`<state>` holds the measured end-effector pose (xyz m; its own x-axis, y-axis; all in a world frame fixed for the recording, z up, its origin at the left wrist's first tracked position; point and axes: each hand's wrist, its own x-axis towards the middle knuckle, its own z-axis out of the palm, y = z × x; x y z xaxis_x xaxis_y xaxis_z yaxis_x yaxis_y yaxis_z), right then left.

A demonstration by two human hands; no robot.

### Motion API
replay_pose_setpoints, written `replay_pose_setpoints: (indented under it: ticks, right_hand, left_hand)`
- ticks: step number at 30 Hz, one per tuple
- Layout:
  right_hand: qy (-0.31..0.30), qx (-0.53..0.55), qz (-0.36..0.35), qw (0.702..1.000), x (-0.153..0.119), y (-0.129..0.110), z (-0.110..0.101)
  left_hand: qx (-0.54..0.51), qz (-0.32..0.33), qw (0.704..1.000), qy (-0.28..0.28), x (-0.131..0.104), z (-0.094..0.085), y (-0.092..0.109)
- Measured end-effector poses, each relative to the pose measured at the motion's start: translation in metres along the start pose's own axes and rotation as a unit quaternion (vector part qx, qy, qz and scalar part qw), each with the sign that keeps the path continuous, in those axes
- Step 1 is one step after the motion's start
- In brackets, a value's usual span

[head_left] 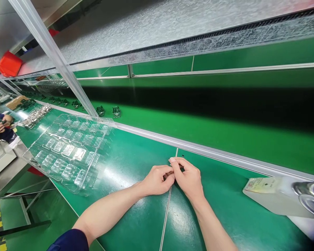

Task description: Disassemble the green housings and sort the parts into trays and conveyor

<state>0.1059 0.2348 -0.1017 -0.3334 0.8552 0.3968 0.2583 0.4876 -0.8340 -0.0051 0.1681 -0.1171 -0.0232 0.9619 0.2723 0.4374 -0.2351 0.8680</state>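
Note:
Over the seam of the green worktop [136, 150], my left hand [159, 180] and my right hand [187, 176] meet with their fingertips together. Both are closed in a pinch. Whatever may be between the fingers is hidden or too small to name. A tiny dark piece [183, 156] lies on the worktop just beyond my right hand. To the left of my hands rests a clear plastic blister tray [94, 153] with rows of moulded pockets.
Behind a metal rail [199, 146], a green conveyor belt [151, 129] carries several small circuit board assemblies [116, 111]. A white box-like holder [267, 195] with round metal parts stands at right. A slanted post [54, 52] rises beyond the tray. At far left, a co-worker's hands [0, 127] hold a dark part.

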Motion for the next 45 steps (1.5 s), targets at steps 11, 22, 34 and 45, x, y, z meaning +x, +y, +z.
replay_pose_setpoints:
  ticks: [11,22,34,45]
  right_hand:
    - [0.001,0.010,-0.012,1.000,-0.001,-0.005,-0.002]
    - [0.023,0.027,-0.016,0.999,-0.004,0.003,0.003]
    - [0.028,-0.001,-0.011,1.000,-0.011,0.003,0.001]
    - [-0.001,0.011,0.011,1.000,-0.013,0.003,0.000]
  left_hand:
    - [0.041,-0.001,0.990,0.133,-0.005,0.001,0.006]
    - [0.330,-0.033,0.938,0.102,0.105,-0.092,0.053]
    - [0.540,-0.397,0.721,0.176,0.159,-0.212,-0.013]
    - [0.579,-0.430,0.684,0.111,0.161,-0.246,-0.027]
